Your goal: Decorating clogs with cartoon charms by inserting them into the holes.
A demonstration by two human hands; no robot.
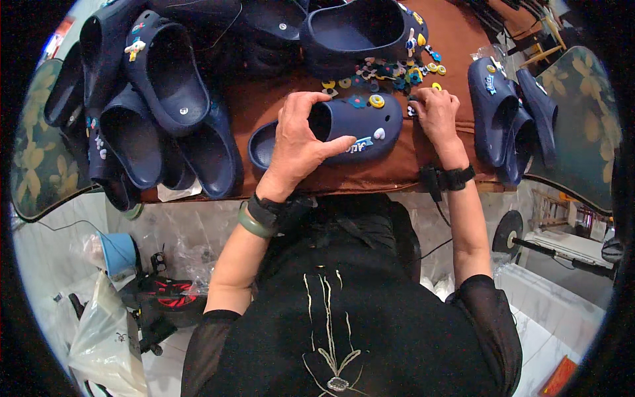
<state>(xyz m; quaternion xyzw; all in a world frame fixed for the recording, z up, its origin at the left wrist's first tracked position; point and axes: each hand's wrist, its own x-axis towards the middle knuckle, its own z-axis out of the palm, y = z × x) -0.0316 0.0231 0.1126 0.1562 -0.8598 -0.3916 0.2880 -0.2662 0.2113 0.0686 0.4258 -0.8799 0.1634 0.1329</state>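
Observation:
A dark blue foam clog (344,126) lies on its sole on the brown cloth, its toe to the right. Fixed on its top are a blue flower charm, a yellow ring charm (376,101), a white heart charm (379,133) and a blue lettered charm. My left hand (294,135) is closed around the clog near its opening, thumb on the upper. Just right of the toe, my right hand (435,116) pinches a small dark-and-white shoe charm (411,110) at its fingertips. Loose charms (397,74) lie in a colourful heap beyond the clog.
More dark blue clogs (162,73) are piled at the left, and a large one (357,33) stands at the back. Several decorated clogs (493,109) lean together at the right. The brown cloth's front edge (370,185) runs before me. A blue bucket (119,255) stands below left.

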